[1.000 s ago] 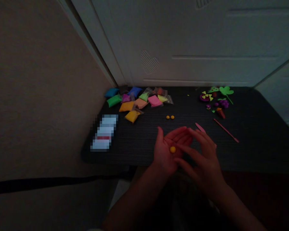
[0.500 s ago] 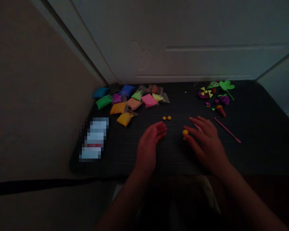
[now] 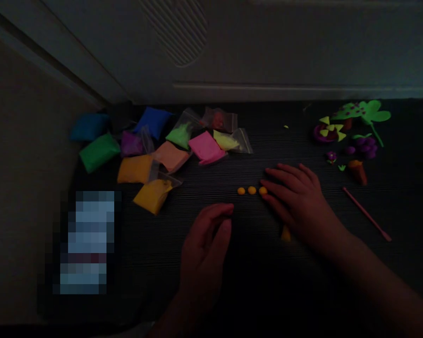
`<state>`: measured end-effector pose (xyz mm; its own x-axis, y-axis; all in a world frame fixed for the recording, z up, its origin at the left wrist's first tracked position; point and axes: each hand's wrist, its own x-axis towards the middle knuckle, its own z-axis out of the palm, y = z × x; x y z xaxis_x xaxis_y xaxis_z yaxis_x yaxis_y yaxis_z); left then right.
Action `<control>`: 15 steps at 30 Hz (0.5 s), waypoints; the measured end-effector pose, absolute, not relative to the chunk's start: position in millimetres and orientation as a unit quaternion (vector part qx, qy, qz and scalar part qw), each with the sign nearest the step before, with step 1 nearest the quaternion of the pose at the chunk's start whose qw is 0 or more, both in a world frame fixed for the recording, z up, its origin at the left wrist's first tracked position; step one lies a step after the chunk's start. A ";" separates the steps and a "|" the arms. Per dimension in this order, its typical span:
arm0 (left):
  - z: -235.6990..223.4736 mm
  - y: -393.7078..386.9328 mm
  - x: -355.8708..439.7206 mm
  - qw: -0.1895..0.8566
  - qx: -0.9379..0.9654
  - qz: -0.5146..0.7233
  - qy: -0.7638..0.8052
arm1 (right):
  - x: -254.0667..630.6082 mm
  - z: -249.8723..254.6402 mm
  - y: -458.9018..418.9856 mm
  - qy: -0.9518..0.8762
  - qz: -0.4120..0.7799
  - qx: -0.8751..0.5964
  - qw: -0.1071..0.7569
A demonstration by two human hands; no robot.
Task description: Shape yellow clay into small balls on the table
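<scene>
Two small yellow clay balls, a left one (image 3: 241,191) and a middle one (image 3: 252,190), lie side by side on the dark ribbed table (image 3: 211,176). A third yellow clay ball (image 3: 262,191) completes a short row, with the thumb and index finger of my right hand (image 3: 298,202) pinched around it. The other fingers of that hand are spread above the table. Beneath its palm, a yellow-orange clay piece (image 3: 285,232) shows partly. My left hand (image 3: 206,249) is held left of the row, fingers loosely curved and thumb apart, with nothing in it.
Bags of coloured clay, such as a yellow one (image 3: 152,196) and a pink one (image 3: 207,147), lie at the back left. A blurred phone (image 3: 86,239) is at left. A pink tool (image 3: 366,213), purple grapes (image 3: 365,147) and a green clay piece (image 3: 377,112) are at right.
My right hand has brought its yellow ball left to the end of the row of two. My left hand sits lower and left of the balls. The view has come closer.
</scene>
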<state>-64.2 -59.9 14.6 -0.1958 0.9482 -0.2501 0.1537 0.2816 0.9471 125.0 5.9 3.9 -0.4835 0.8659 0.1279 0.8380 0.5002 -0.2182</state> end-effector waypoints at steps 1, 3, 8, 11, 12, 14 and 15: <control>15.2 -60.0 -64.9 0.468 0.435 0.414 0.648 | 125.3 3.3 5.9 -0.861 0.066 -0.493 0.107; 16.9 -59.9 -65.0 0.466 0.445 0.406 0.648 | 125.9 2.8 5.6 -0.864 0.073 -0.488 0.105; 21.7 -58.4 -63.1 0.465 0.437 0.408 0.652 | 128.0 3.1 6.7 -0.861 0.090 -0.483 0.135; 22.4 -58.4 -63.3 0.466 0.438 0.407 0.653 | 129.2 2.4 7.9 -0.855 0.100 -0.485 0.156; 22.4 -58.5 -63.6 0.464 0.440 0.406 0.653 | 129.4 2.1 8.2 -0.853 0.101 -0.486 0.160; 22.4 -58.8 -64.3 0.463 0.448 0.400 0.652 | 129.4 1.9 8.4 -0.852 0.103 -0.487 0.162; 22.5 -58.9 -64.5 0.463 0.451 0.396 0.652 | 129.2 2.1 8.4 -0.852 0.104 -0.488 0.161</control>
<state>-64.5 -58.9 22.5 -0.1641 0.9555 -0.2453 0.2218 0.2780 0.9346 129.2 8.4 2.1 -0.4724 0.8641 0.1738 0.7971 0.5030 -0.3341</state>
